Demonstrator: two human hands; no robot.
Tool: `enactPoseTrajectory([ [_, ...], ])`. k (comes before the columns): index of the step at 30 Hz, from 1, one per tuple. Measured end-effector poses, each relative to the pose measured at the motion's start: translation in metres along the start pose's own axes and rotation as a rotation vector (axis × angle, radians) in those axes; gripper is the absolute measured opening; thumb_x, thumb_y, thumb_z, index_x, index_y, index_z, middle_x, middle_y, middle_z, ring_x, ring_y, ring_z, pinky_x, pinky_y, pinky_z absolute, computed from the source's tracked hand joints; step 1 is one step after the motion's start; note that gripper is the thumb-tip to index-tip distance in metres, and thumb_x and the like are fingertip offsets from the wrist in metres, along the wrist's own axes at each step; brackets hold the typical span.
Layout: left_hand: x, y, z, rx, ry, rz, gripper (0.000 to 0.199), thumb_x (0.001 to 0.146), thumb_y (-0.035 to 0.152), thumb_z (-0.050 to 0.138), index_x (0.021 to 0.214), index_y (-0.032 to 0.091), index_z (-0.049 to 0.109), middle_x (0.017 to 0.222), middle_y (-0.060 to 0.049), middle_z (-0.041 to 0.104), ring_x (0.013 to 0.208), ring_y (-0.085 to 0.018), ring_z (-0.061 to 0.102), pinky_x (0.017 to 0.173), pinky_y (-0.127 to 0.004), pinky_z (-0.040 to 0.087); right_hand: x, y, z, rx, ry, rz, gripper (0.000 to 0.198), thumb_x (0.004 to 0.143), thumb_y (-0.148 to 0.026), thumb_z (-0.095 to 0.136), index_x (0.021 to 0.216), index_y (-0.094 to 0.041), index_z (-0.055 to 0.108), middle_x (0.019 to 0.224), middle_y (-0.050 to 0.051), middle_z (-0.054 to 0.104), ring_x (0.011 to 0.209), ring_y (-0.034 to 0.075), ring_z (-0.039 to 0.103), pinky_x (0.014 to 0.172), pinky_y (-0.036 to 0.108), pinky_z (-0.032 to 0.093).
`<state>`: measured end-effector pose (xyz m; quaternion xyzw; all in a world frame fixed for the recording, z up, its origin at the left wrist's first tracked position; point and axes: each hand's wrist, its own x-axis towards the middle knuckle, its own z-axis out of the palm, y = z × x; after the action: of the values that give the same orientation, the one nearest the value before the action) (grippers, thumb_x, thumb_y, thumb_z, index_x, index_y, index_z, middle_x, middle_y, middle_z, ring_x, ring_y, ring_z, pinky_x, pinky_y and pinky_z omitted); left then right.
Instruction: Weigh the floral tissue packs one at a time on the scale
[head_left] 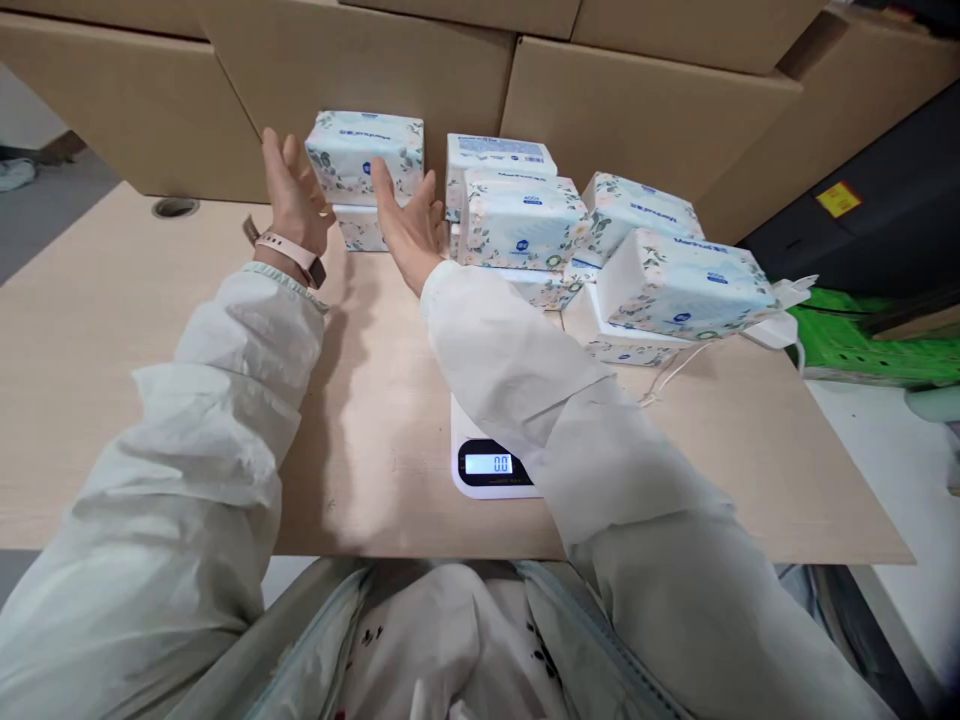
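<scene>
Grip apart: left hand [295,197] and right hand [409,226] flanked a two-high pack stack [355,178], 11 o'clock. Other packs [525,222] stood piled toward 1 o'clock; scale [489,466] read 0.0. Stacking looked done; remainder unclear.

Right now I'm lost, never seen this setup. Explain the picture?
No machine: these are a person's bare hands, seen from one head-worn camera facing forward and down. The open left hand and open right hand frame the upper white-and-blue, flower-printed, block-shaped pack of a stack; neither grips it, and contact is hard to judge. More such packs are piled to the right on the pale wooden table. A white digital scale reading 0.0 is partly hidden by the white right sleeve; brown cardboard boxes stand behind.
</scene>
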<state>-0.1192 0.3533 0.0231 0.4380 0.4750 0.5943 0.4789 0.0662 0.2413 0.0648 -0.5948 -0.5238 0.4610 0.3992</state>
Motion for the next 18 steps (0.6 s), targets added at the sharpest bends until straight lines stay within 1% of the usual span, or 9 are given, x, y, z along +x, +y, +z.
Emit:
enactPoseTrajectory([
  [2,-0.001,0.001,0.012,-0.032,0.007,-0.074,0.073,0.114,0.064,-0.008,0.172,0.033,0.025,0.147,0.005,0.069,0.147,-0.023,0.050,0.141,-0.067,0.020,0.013,0.005,-0.004,-0.006,0.029,-0.016,0.138,0.076,-0.112,0.026,0.175,-0.029,-0.022,0.192,-0.002,-0.003,0.177,0.042,-0.007,0.144,0.069,-0.006],
  [3,-0.003,0.002,0.018,-0.043,0.005,-0.089,0.077,0.113,0.065,-0.011,0.170,0.034,0.032,0.142,0.007,0.072,0.149,-0.023,0.050,0.142,-0.063,0.020,0.019,0.008,-0.007,0.003,0.031,-0.036,0.137,0.078,-0.110,0.034,0.175,-0.031,-0.022,0.192,-0.002,-0.004,0.177,0.042,-0.002,0.145,0.068,-0.002],
  [6,-0.013,0.003,0.028,-0.050,-0.011,-0.082,0.083,0.111,0.074,-0.005,0.163,0.032,0.044,0.138,0.007,0.075,0.154,-0.026,0.048,0.143,-0.058,0.021,0.032,0.015,-0.014,0.032,-0.006,-0.103,0.132,0.084,-0.103,0.045,0.177,-0.030,-0.013,0.192,-0.004,0.006,0.177,0.032,0.012,0.148,0.057,0.010],
  [8,-0.023,0.004,0.025,-0.038,-0.026,-0.055,0.079,0.112,0.076,0.006,0.163,0.030,0.045,0.143,0.006,0.074,0.155,-0.028,0.047,0.143,-0.060,0.020,0.034,0.018,-0.014,0.046,-0.057,-0.128,0.124,0.089,-0.100,0.043,0.178,-0.028,-0.006,0.190,-0.005,0.015,0.177,0.028,0.016,0.147,0.052,0.016],
  [10,-0.039,0.006,0.012,-0.017,-0.032,-0.031,0.074,0.113,0.075,0.013,0.163,0.030,0.045,0.149,0.007,0.071,0.157,-0.029,0.045,0.143,-0.064,0.017,0.028,0.019,-0.011,0.062,-0.128,-0.148,0.121,0.091,-0.097,0.046,0.178,-0.028,-0.003,0.190,-0.005,0.015,0.177,0.027,0.014,0.147,0.052,0.018],
  [12,-0.063,0.009,-0.011,0.007,-0.030,-0.007,0.073,0.110,0.080,0.019,0.159,0.034,0.049,0.150,0.012,0.070,0.159,-0.030,0.042,0.145,-0.065,0.010,0.009,0.018,-0.004,0.077,-0.206,-0.146,0.127,0.088,-0.097,0.055,0.177,-0.030,-0.006,0.191,-0.007,0.012,0.176,0.027,0.015,0.147,0.056,0.018],
  [14,-0.097,0.011,-0.036,0.030,-0.028,0.023,0.074,0.103,0.088,0.032,0.152,0.039,0.055,0.147,0.019,0.070,0.163,-0.032,0.036,0.147,-0.065,0.004,-0.023,0.018,0.004,0.080,-0.283,-0.141,0.134,0.082,-0.098,0.061,0.176,-0.032,-0.007,0.190,-0.010,0.013,0.175,0.026,0.018,0.147,0.059,0.018],
  [16,-0.140,0.014,-0.058,0.042,-0.017,0.061,0.070,0.093,0.089,0.052,0.143,0.041,0.062,0.142,0.023,0.072,0.167,-0.035,0.028,0.147,-0.066,0.005,-0.061,0.019,0.009,0.064,-0.358,-0.129,0.137,0.078,-0.098,0.066,0.176,-0.034,-0.006,0.190,-0.011,0.015,0.175,0.027,0.018,0.147,0.061,0.018],
  [18,-0.186,0.019,-0.068,0.029,0.032,0.107,0.066,0.082,0.084,0.066,0.133,0.041,0.069,0.139,0.024,0.073,0.168,-0.040,0.023,0.146,-0.068,0.009,-0.098,0.023,0.010,0.043,-0.440,-0.131,0.139,0.077,-0.097,0.068,0.177,-0.035,-0.005,0.190,-0.009,0.013,0.175,0.029,0.017,0.147,0.063,0.020],
])
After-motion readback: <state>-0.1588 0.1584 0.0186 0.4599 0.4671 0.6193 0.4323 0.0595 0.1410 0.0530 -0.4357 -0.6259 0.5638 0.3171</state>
